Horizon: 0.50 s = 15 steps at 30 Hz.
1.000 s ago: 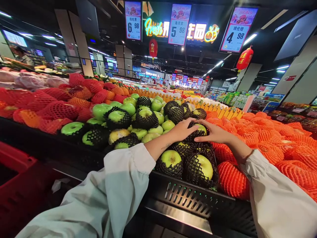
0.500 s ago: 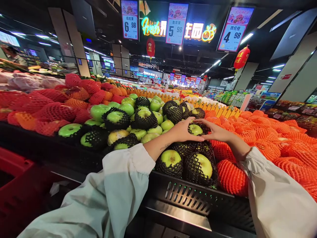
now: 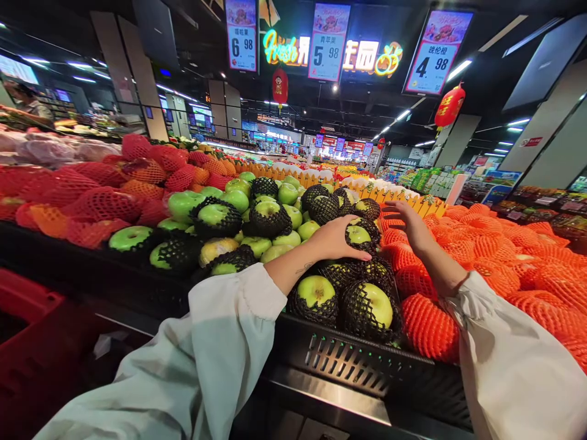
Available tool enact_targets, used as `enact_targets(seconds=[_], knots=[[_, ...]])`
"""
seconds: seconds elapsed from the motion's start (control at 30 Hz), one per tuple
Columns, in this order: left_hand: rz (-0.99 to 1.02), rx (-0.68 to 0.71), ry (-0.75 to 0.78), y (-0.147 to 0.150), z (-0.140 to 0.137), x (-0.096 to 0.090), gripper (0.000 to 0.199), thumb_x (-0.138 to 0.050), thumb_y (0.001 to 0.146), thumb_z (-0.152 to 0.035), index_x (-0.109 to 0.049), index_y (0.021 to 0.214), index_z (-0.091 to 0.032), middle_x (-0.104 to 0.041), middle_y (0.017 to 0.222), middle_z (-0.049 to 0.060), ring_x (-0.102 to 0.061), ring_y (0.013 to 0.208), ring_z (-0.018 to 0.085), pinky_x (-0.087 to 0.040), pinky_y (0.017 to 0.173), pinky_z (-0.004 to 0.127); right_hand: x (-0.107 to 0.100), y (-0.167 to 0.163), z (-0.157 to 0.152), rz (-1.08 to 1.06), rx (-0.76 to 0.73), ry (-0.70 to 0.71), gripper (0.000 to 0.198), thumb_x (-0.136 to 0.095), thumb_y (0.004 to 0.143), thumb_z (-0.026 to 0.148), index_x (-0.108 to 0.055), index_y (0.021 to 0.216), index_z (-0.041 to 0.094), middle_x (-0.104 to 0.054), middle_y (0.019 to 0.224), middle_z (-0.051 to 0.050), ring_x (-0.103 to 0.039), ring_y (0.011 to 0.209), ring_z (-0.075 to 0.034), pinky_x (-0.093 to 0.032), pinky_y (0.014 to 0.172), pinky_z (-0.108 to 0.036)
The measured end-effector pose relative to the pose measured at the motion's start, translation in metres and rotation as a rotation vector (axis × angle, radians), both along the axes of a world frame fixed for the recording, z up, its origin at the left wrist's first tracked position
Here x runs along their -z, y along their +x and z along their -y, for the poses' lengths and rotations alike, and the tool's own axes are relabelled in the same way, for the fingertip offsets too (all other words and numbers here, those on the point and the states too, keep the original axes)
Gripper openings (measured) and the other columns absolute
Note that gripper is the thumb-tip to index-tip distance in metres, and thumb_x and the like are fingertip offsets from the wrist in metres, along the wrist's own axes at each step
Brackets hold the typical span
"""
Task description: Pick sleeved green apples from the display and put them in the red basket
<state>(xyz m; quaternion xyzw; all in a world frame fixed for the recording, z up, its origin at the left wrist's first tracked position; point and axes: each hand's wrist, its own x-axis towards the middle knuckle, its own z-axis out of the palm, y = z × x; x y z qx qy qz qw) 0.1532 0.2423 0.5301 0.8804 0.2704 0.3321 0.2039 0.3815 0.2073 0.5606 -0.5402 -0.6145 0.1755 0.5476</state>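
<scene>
A heap of green apples (image 3: 270,214), many wrapped in black foam netting, fills a black display bin (image 3: 353,366). My left hand (image 3: 337,239) rests on the heap with its fingers curled around one netted green apple (image 3: 358,235). My right hand (image 3: 408,221) hovers open just right of that apple, fingers spread, above the border between the apples and the orange-netted fruit (image 3: 504,256). Two larger netted apples (image 3: 371,305) sit at the bin's front edge below my hands.
Red-netted fruit (image 3: 96,195) is piled to the left of the apples. Price signs (image 3: 328,40) hang overhead. A red cart edge (image 3: 27,305) stands at lower left. A person stands at a far-left counter (image 3: 27,101).
My right hand has let go of the netted apple and lifted up and to the right, opening. My left hand stays on the apple, which shifted slightly left.
</scene>
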Motion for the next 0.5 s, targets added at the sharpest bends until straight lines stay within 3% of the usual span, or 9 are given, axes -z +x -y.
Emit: enact_targets(seconds=[0.13,0.3,0.4,0.5], knots=[[-0.147,-0.007,-0.028,-0.002,-0.001,0.0,0.104,-0.087,0.057,-0.059,-0.045,0.143,-0.02,-0.052,0.143,0.015,-0.052,0.133,0.034,-0.038,0.115,0.042,0.001,0.002,-0.002,0.0,0.145,0.046,0.048,-0.054,0.077,0.065,-0.06,0.104,0.025,-0.066,0.118,-0.008,-0.06,0.108,-0.03,-0.048,0.09,-0.046],[-0.097,0.124,-0.066,0.002,-0.004,0.008,0.108,-0.079,0.063,-0.069,-0.034,0.148,-0.022,-0.038,0.155,0.018,-0.038,0.144,0.036,-0.03,0.12,0.05,0.003,0.001,-0.001,0.083,0.12,0.031,0.058,-0.065,0.071,0.069,-0.062,0.106,0.024,-0.066,0.116,-0.01,-0.061,0.11,-0.031,-0.049,0.093,-0.049],[-0.02,0.18,-0.115,0.003,-0.006,0.011,0.109,-0.075,0.067,-0.071,-0.025,0.153,-0.024,-0.04,0.155,0.018,-0.041,0.143,0.035,-0.03,0.12,0.052,0.006,0.006,-0.004,0.133,0.112,0.027,0.064,-0.068,0.069,0.073,-0.062,0.106,0.022,-0.067,0.117,-0.011,-0.06,0.113,-0.032,-0.047,0.1,-0.052],[0.006,0.192,-0.176,0.002,-0.005,0.01,0.113,-0.077,0.069,-0.067,-0.018,0.155,-0.025,-0.045,0.152,0.019,-0.046,0.14,0.035,-0.032,0.119,0.051,0.012,0.015,-0.01,0.258,0.047,-0.088,0.069,-0.065,0.07,0.08,-0.065,0.105,0.02,-0.069,0.116,-0.012,-0.061,0.114,-0.033,-0.045,0.107,-0.054]])
